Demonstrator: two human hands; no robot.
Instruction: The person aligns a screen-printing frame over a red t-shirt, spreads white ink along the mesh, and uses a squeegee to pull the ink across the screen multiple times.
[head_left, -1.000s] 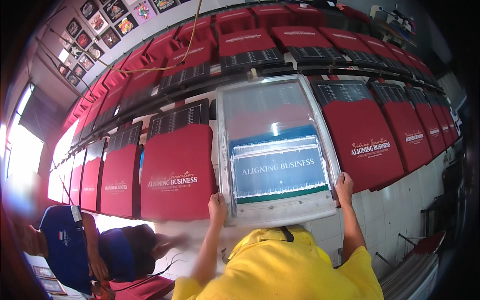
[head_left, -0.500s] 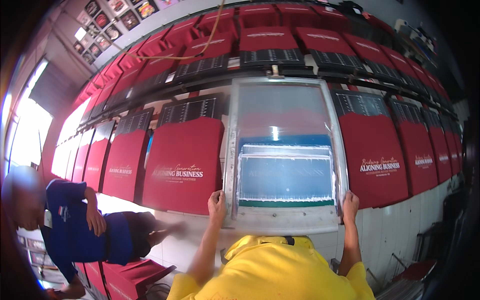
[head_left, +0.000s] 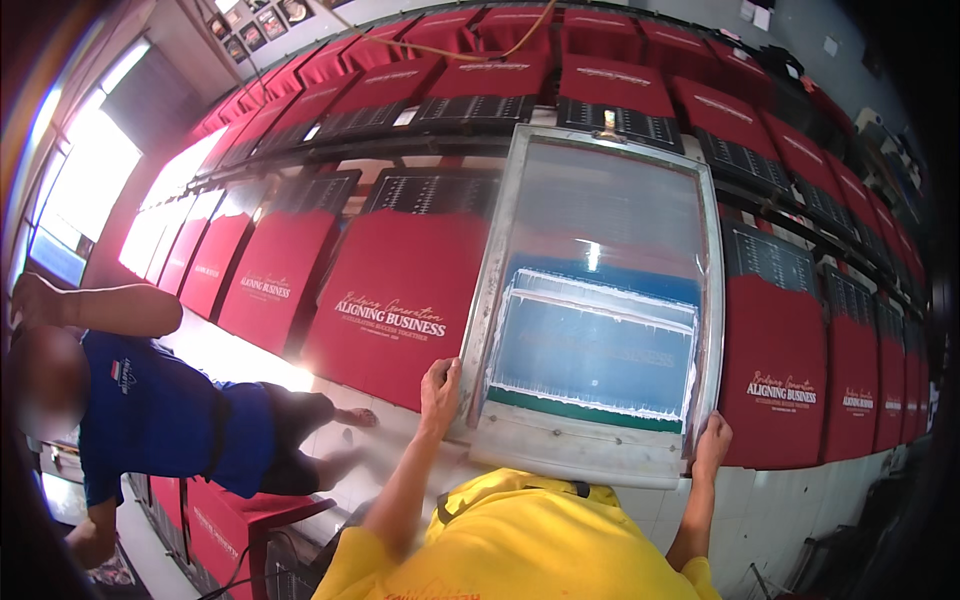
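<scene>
A screen-printing frame (head_left: 497, 270) with pale metal rails lies in front of me, slightly slanted, over a pallet in the near row. White ink streaks edge the blue stencil area (head_left: 590, 350) on its mesh. My left hand (head_left: 440, 392) is closed around the frame's lower left rail. On the lower right rail, my right hand (head_left: 712, 440) is closed in the same way. What lies beneath the frame is mostly hidden. Printed red shirts on pallets flank it, one red shirt (head_left: 400, 270) at left and another red shirt (head_left: 770, 330) at right.
Behind the frame runs a dark rail, then further rows of pallets with red fabric (head_left: 480, 75). A co-worker in a blue shirt (head_left: 170, 410) stands at the left. A yellowish hose (head_left: 440, 52) hangs across the far rows. White floor tiles (head_left: 640, 515) show near me.
The view has turned, so the frame appears farther right and more slanted. Both my hands keep their hold on it. The co-worker has raised one arm toward the head.
</scene>
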